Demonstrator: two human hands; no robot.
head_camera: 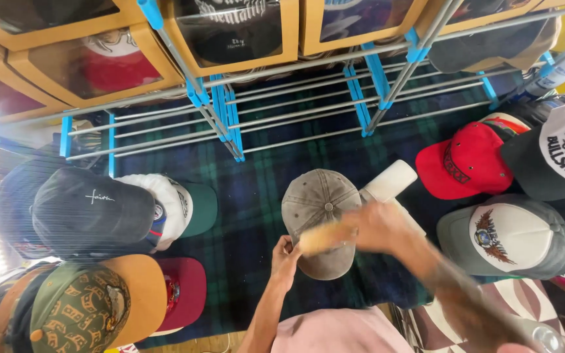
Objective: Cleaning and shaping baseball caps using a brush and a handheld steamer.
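A faded grey-brown cap (318,202) lies crown up on a dark green and blue plaid cloth (256,196), in the middle of the view. My left hand (286,253) pinches the cap's near left edge by the brim. My right hand (377,227) is blurred with motion over the cap's right side. It grips a tan, wood-coloured object (322,237) that lies across the brim; the blur hides what kind of thing it is. A white cylinder (390,181) lies just behind the right hand, touching the cap's right side.
Stacked caps sit on the left: a black one (89,209), a white and green one (178,206), a camouflage one with a tan brim (93,304). A red cap (469,160) and white-fronted caps (514,238) lie on the right. A grey-and-blue rod rack (295,111) and wood-framed cap boxes (230,33) stand behind.
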